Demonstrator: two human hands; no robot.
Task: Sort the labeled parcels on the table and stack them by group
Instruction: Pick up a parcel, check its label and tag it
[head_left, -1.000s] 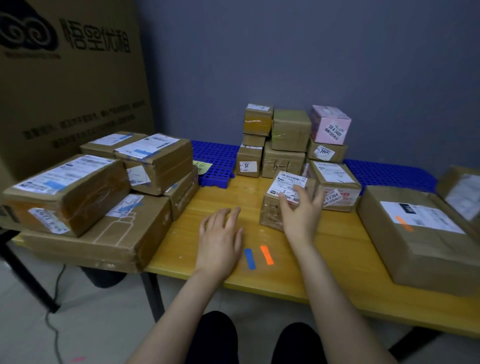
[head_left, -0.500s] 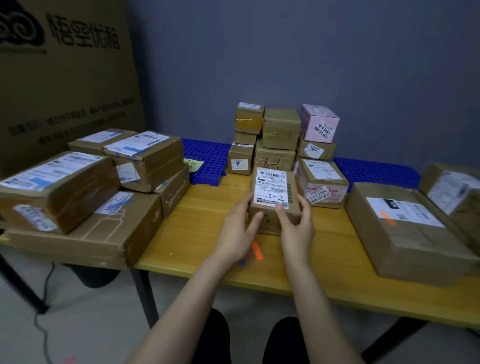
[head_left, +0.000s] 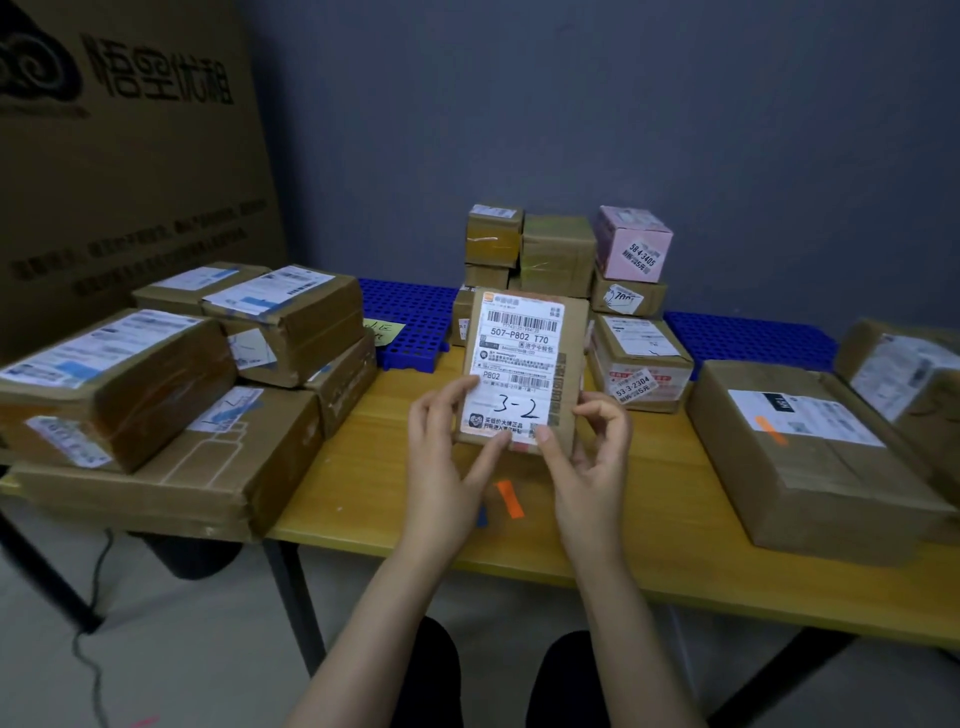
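You hold a small brown parcel (head_left: 569, 332) at the middle of the yellow table (head_left: 363, 467), tipped up so its white label (head_left: 519, 358) faces you. The label reads "507-P802 T70", with "3-2" handwritten below. Your left hand (head_left: 447, 462) grips the parcel's lower left edge and your right hand (head_left: 587, 462) grips its lower right corner, thumbs on the label face and fingers curled round the sides. Whether its lower edge touches the table cannot be told.

Below your hands an orange strip (head_left: 510, 500) lies on the table, with a blue strip (head_left: 481, 517) beside it, partly hidden by your left wrist. Large parcels (head_left: 156, 395) are stacked at the left. Behind the held parcel stands a stack of small boxes (head_left: 556, 254), a pink box (head_left: 631, 244) on its right, on blue grids (head_left: 410, 322). A box marked "53-3-2304" (head_left: 641, 364) sits just right of the parcel, and a wide box (head_left: 810, 457) farther right.
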